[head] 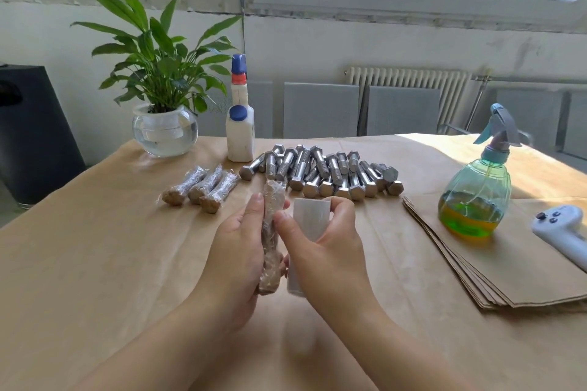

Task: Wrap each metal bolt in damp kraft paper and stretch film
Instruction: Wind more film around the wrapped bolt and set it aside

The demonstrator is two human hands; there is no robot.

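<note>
in the head view, the left hand (238, 251) grips a paper-wrapped bolt (270, 238) covered in clear film, holding it nearly upright above the worktop (95, 263). the right hand (327, 247) is curled round a roll of stretch film (308, 225), touching the bolt's right side, its thumb pressed against the wrapping. taking the pile of bare bolts (320, 171) as landmark: the held bolt is just in front of it, three finished wrapped bolts (200, 189) lie to its left, a white bottle (240, 124) stands just behind its left end, and a potted plant (162, 86) stands further left. to the pile's right stands a green spray bottle (476, 187) on a stack of kraft paper sheets (508, 276), with a white controller (562, 232) beyond.
</note>
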